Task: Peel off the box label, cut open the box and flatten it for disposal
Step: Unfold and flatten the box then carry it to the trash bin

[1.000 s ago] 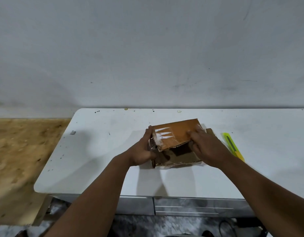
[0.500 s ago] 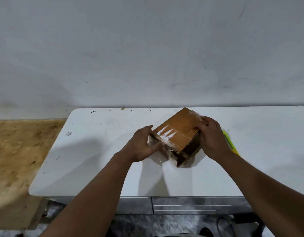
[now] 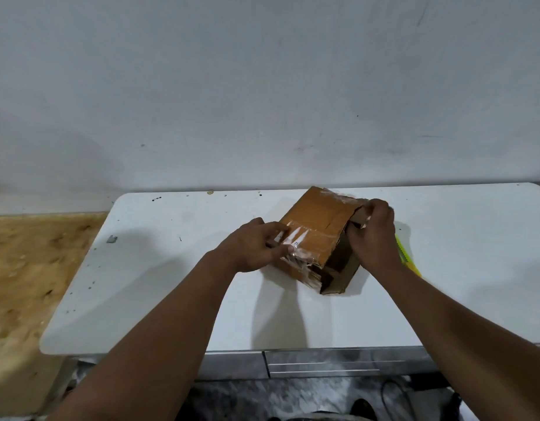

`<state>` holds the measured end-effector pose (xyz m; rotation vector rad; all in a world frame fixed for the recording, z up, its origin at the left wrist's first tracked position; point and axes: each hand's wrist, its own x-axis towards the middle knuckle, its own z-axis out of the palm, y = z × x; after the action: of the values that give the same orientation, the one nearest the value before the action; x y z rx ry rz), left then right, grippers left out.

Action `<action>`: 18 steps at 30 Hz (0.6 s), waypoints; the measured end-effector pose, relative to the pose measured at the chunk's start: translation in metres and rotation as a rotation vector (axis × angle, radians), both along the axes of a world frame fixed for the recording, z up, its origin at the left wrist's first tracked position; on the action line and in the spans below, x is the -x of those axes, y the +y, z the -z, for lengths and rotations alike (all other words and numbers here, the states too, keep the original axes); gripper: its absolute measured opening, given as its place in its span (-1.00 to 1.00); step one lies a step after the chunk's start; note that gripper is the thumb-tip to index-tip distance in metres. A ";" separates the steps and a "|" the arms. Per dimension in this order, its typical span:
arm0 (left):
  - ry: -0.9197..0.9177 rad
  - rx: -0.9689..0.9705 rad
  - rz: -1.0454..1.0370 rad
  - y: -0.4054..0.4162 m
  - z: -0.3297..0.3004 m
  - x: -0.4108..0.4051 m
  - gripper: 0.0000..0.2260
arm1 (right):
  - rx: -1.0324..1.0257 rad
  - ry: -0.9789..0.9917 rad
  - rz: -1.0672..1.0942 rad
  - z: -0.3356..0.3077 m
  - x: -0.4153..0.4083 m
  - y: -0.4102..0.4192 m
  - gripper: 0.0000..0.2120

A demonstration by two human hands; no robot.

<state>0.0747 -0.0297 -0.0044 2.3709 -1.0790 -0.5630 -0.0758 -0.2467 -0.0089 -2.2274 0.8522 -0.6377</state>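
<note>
A brown cardboard box [image 3: 317, 221] stands skewed on the white table [image 3: 177, 287], one corner toward me, its near right end open and dark inside. Clear tape with shreds of label clings to its near left edge. My left hand [image 3: 253, 249] lies against that taped left side, fingers stretched over the tape. My right hand [image 3: 373, 235] grips a cardboard flap at the box's right top edge, fingers curled round it. A yellow-green box cutter [image 3: 407, 259] lies on the table just right of my right wrist, partly hidden by it.
The table backs onto a grey wall [image 3: 262, 86]. A bare wooden surface [image 3: 31, 268] lies lower to the left. Metal drawer fronts [image 3: 338, 363] show under the table's near edge. A small grey scrap [image 3: 111, 239] lies near the table's left side.
The box has been turned from lying square and half collapsed to standing skewed with a corner toward me. My right hand shifted from the top panel to the right flap.
</note>
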 end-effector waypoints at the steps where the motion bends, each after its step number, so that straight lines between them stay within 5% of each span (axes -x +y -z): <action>1: -0.008 -0.003 0.006 -0.001 0.000 0.000 -0.49 | -0.071 0.046 -0.012 -0.001 -0.001 0.001 -0.72; 3: -0.025 -0.015 0.003 -0.003 -0.003 0.003 -0.47 | -0.139 0.180 -0.073 0.000 -0.001 0.005 -0.84; 10: -0.091 -0.050 -0.063 -0.008 -0.004 0.011 -0.44 | -0.429 0.206 -0.243 -0.015 0.000 0.021 -0.67; 15: -0.065 -0.136 -0.084 -0.013 -0.001 0.027 -0.05 | -0.637 0.122 -0.269 -0.017 -0.002 0.029 -0.69; 18: -0.109 -0.146 -0.093 -0.015 0.002 0.031 0.01 | -0.731 0.094 -0.282 -0.015 -0.005 0.030 -0.78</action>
<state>0.0438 -0.0449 -0.0067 2.5898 -0.9980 -0.4997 -0.0706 -0.2164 0.0060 -1.6616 0.6559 -0.0564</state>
